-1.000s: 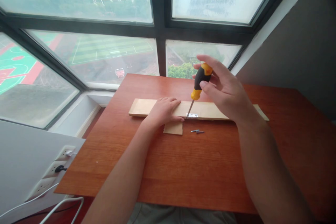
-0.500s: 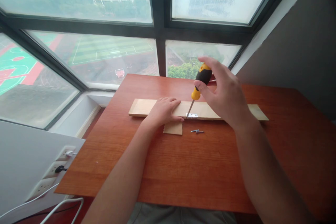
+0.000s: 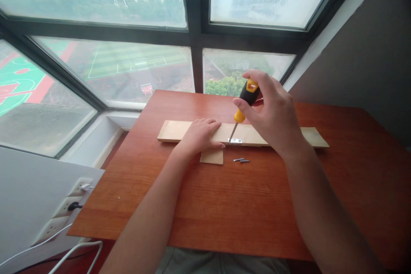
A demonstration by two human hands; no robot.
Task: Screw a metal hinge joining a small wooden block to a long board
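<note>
A long pale wooden board (image 3: 175, 130) lies across the table. My left hand (image 3: 201, 135) rests on it, fingers laid out flat and thumb along the near edge. My right hand (image 3: 272, 115) grips the yellow-and-black handle of a screwdriver (image 3: 248, 94). The tool leans, its tip touching the left end of a small metal plate (image 3: 236, 141) at the board's near edge. Whether a screw sits under the tip is too small to tell. Two loose screws (image 3: 241, 160) lie on the table just in front of the plate.
A small square wooden piece (image 3: 212, 156) lies partly under the board, near my left thumb. The reddish-brown table (image 3: 231, 205) stands against large windows. Sockets with plugs (image 3: 74, 206) and a white cable (image 3: 48, 244) are at the lower left.
The screwdriver handle has turned within my right hand, and my right thumb has shifted left. Its tip stays on the metal plate. My left hand has not moved.
</note>
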